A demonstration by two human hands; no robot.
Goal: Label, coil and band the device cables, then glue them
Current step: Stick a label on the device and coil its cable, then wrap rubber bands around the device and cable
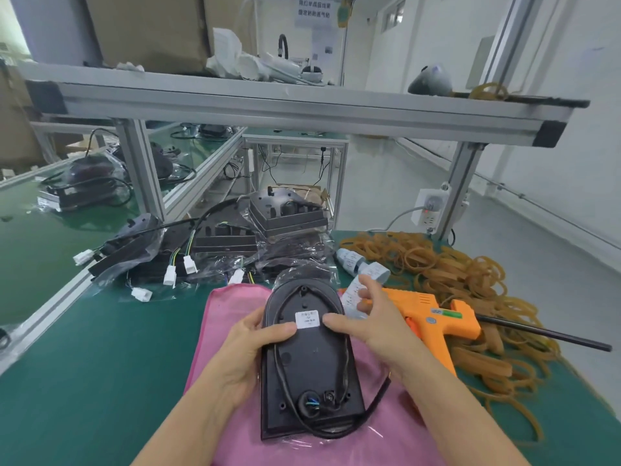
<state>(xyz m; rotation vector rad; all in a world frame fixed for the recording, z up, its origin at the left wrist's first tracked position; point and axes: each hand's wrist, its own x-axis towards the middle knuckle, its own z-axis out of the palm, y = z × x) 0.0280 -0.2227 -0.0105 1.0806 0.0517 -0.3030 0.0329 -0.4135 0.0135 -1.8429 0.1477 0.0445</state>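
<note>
A black device (309, 371) lies back-up on a pink cloth (232, 334), its black cable (366, 412) looped around its back. A white label (306, 319) is stuck near its top. My left hand (248, 351) grips the device's left edge, thumb pressing beside the label. My right hand (373, 327) presses its thumb on the label's right edge, its fingers loosely curled over the label strip (351, 297). An orange glue gun (433, 317) lies just right of the device. A heap of tan rubber bands (447, 270) spreads to the right.
Several bagged black devices (215, 250) with white connectors are piled behind the cloth on the green bench (100, 364). An aluminium shelf frame (268, 109) crosses overhead, and its right post carries a power strip (431, 206). The bench's right edge drops to the floor.
</note>
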